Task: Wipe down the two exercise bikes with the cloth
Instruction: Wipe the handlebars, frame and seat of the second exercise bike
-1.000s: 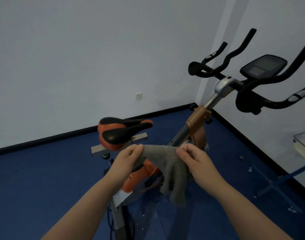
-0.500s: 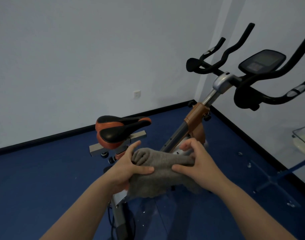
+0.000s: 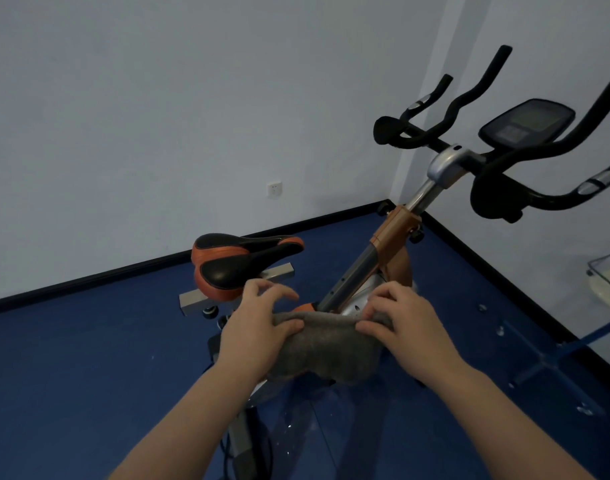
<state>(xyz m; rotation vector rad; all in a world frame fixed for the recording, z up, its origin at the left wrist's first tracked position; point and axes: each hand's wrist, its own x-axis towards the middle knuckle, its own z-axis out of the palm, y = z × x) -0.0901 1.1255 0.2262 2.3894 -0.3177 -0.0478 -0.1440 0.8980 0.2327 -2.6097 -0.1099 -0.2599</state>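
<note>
An orange and black exercise bike [image 3: 390,244] stands in front of me on the blue floor. Its black and orange saddle [image 3: 241,261] is at centre left, its black handlebars [image 3: 497,157] and console [image 3: 527,123] at upper right. A grey cloth [image 3: 331,348] is bunched between my hands above the bike's frame. My left hand [image 3: 258,327] holds the cloth's left end with the thumb on top and fingers lifted and spread. My right hand [image 3: 407,323] pinches the cloth's right end. The lower frame is hidden behind the cloth.
White walls meet in a corner behind the bike, with a socket [image 3: 274,190] on the left wall. A blue-framed glass stand [image 3: 573,344] sits at the right edge. Blue floor lies open to the left.
The cloth, hanging loose a second ago, is now folded into a thicker bundle between both hands. My left fingers have lifted off it and spread.
</note>
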